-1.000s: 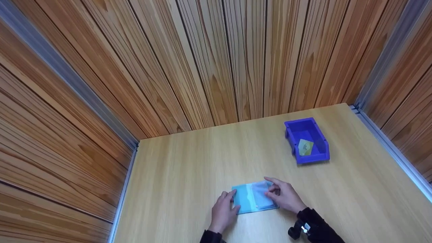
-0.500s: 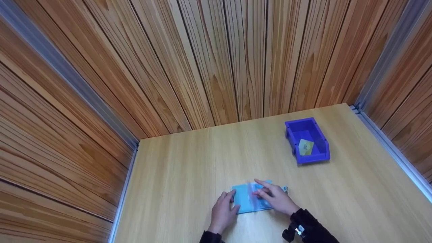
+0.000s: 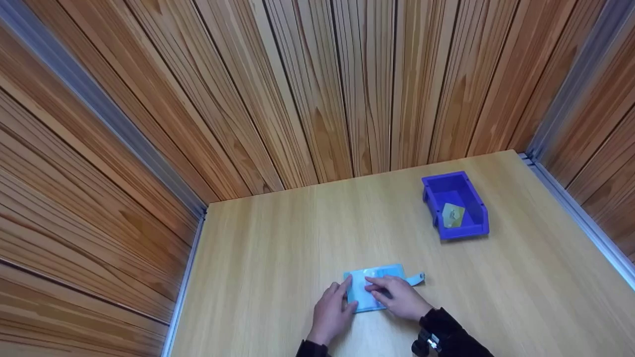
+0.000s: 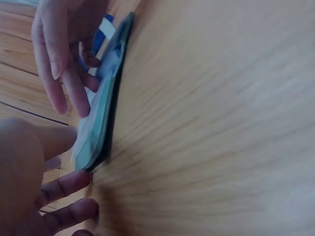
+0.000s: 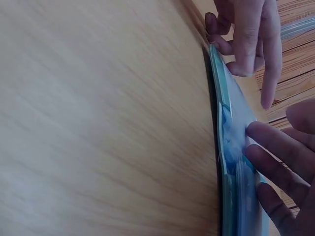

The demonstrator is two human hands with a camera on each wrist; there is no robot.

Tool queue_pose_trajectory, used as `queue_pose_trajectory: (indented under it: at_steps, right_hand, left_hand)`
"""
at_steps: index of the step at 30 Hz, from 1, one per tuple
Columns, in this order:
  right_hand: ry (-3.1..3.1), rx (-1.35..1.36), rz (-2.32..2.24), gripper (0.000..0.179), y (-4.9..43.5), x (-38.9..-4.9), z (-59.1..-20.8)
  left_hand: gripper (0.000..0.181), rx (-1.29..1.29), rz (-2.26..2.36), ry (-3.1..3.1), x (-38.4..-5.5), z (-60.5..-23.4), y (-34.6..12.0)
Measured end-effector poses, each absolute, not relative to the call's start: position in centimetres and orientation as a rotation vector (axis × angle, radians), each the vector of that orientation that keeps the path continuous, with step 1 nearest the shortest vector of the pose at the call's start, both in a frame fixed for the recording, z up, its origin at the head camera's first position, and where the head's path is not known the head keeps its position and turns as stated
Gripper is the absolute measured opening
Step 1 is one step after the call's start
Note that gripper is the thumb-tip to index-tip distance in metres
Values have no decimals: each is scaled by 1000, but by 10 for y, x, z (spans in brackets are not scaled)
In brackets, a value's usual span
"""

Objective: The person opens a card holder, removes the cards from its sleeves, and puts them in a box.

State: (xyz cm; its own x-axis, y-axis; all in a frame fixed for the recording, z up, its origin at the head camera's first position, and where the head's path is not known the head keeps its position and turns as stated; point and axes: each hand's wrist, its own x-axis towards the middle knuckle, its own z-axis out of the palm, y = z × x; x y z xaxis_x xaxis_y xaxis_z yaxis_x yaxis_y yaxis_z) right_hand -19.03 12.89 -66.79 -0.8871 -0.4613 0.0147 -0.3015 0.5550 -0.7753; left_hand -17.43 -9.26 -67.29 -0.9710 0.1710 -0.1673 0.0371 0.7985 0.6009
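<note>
A light blue card holder [image 3: 365, 301] with clear plastic sleeves lies opened flat on the table. Its short snap strap [image 3: 415, 279] sticks out to the right. My left hand [image 3: 330, 313] holds the holder's left edge, the thumb at the near corner and a finger at the far one. Over the middle of the holder is my right hand [image 3: 404, 300], its fingertips touching the clear sleeves [image 5: 235, 123] in the right wrist view. From the left wrist, the holder [image 4: 98, 118] shows edge-on, with its sleeves stacked on the cover.
A purple bin [image 3: 464, 232] stands at the back right of the wooden table [image 3: 268, 248], with a small yellowish-green packet [image 3: 453, 215] inside. Wood-panelled walls [image 3: 307, 99] enclose the table at the back and sides, with metal rails along the side edges.
My right hand has moved left across the card holder, turning a clear sleeve from the right half onto the left. The strap has come into sight. My left hand stays at the left edge.
</note>
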Motion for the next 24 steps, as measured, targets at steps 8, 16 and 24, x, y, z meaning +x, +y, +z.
queue_pose_trajectory:
  at_steps: [8, 16, 24]
  right_hand:
    - [2566, -605, -1262, 42, 130, -190, -669]
    - [2552, -598, -1335, 41, 141, -193, -666]
    - [2752, -476, -1312, 38, 171, -204, -659]
  left_hand:
    - [63, 127, 860, 2743, -177, -673, -88]
    - [64, 97, 887, 2697, -177, -672, -89]
    - [64, 115, 877, 2713, -178, -675, -89]
